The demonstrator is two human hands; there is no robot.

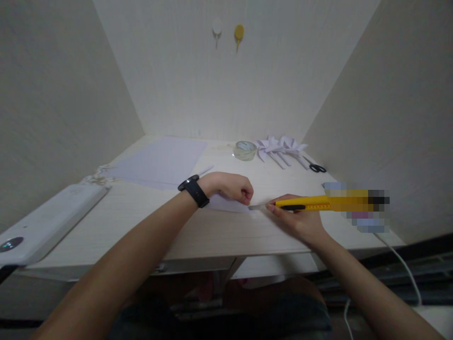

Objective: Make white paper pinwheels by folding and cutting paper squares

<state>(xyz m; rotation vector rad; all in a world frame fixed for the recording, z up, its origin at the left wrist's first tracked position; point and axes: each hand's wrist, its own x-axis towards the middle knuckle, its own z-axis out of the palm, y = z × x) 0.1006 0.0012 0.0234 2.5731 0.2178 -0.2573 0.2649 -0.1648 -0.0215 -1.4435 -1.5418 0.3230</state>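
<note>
The two bare forearms (pixel 127 259) come nearest, reaching in from the lower corners over a pale tabletop (pixel 141 203) that is closed in by plain light wall panels (pixel 230 89). Large white sheets (pixel 166 158) overlap toward the back left. In front of them, along the left edge, lies a long white device (pixel 71 212) with a dark round lens at its near end. Folded paper pinwheels (pixel 272 148) sit bunched at the back right. Lower down, the yellow cutter (pixel 307 203) is held just above the tabletop, its rear end lost in a pixelated patch. The right hand (pixel 300 222) has its grip clamped on the cutter close to the blade, which points left with its tip at the edge of a small piece of paper (pixel 228 204) (partly hidden under the wrist). Over that piece, the left hand (pixel 233 188) has its grip curled together, fingers tucked in, knuckles toward the blade. Near the pinwheels, a roll of clear tape (pixel 245 153) stands to their left and black-handled scissors (pixel 317 168) lie to their right. A black watch (pixel 197 192) circles the left wrist. Smallest are two hooks on the back wall, one white (pixel 216 28), one yellow (pixel 239 32).
</note>
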